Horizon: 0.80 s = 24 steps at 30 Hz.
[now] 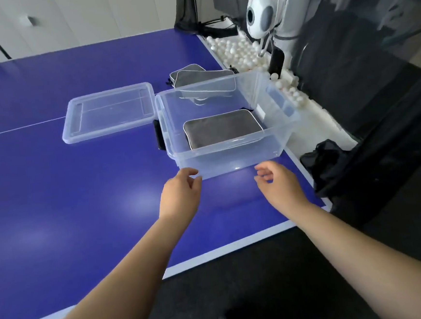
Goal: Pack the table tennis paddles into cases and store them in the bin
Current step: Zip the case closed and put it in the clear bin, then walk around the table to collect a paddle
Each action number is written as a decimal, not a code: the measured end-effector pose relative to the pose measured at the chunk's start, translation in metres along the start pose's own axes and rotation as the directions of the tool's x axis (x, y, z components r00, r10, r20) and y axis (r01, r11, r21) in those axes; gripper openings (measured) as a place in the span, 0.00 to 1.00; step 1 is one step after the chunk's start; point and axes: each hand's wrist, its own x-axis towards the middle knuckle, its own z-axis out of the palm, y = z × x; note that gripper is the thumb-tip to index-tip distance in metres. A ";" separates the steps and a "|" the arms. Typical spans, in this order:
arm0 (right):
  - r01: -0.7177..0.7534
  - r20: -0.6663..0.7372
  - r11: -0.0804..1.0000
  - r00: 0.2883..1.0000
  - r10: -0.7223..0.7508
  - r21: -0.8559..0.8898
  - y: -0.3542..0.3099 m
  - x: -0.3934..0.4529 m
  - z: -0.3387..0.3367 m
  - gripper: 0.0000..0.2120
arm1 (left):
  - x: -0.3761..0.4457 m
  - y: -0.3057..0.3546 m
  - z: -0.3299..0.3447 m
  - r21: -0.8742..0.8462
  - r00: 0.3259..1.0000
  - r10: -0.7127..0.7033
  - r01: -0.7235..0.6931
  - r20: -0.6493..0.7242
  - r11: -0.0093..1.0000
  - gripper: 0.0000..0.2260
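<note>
Two bare hands near a clear bin (229, 157) on a blue table (56, 196)
Left hand (181, 191) and right hand (276, 181) loosely curled, holding nothing; one grey case (222, 128) lies inside, perhaps two more cases (198, 76) behind

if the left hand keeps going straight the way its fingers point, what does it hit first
Most likely the near wall of the clear bin: the left hand hovers just short of its near left corner, fingers loosely curled toward it. Depth is hard to judge.
</note>
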 end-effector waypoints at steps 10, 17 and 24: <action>0.012 0.403 0.956 0.908 0.112 -0.293 0.069 -0.119 0.032 0.13 | -0.136 -0.083 0.049 0.234 0.965 -0.225 0.190 0.137 0.954 0.14; 0.233 0.691 0.881 0.711 0.134 -0.411 0.084 -0.174 0.071 0.17 | -0.243 -0.138 0.058 0.399 0.871 -0.439 0.330 0.220 0.856 0.19; 0.567 0.889 0.759 0.457 0.034 -0.320 0.040 -0.229 0.134 0.20 | -0.339 -0.187 0.025 0.480 0.756 -0.630 0.493 0.176 0.726 0.20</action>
